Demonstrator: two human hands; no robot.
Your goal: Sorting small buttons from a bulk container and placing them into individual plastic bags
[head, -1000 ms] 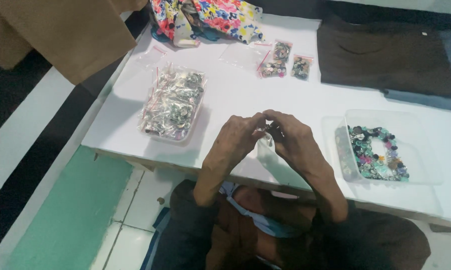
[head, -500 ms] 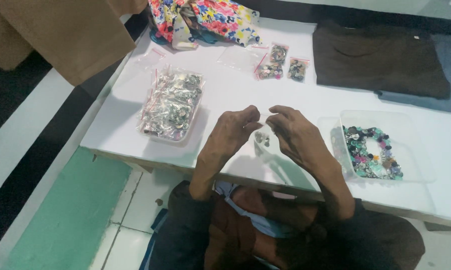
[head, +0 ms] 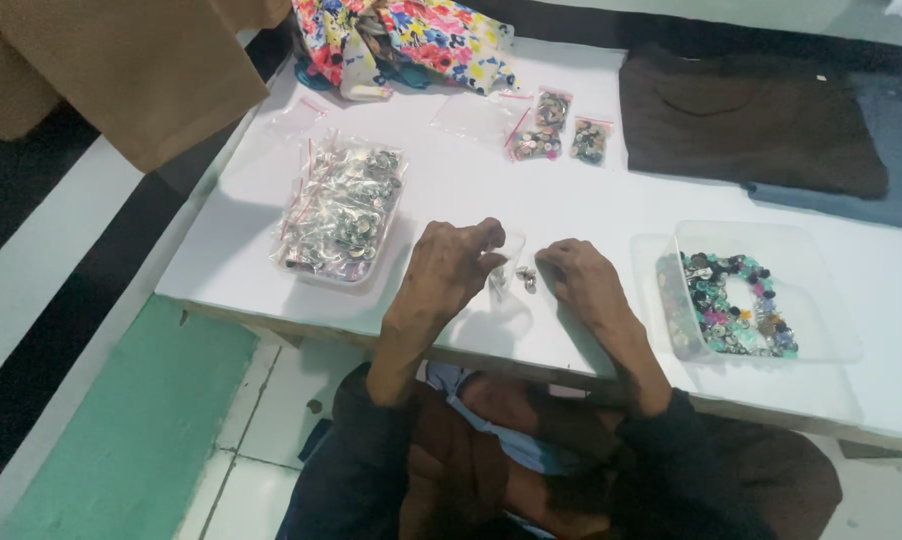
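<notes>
Both hands rest palm-down on the white bench, the left hand pinching a small clear bag and the right hand loosely curled, empty, beside loose buttons.

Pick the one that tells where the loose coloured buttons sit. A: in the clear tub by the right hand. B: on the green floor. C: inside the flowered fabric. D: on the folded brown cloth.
A: the coloured buttons lie in the clear tub on the white table, just beside the right hand.
</notes>
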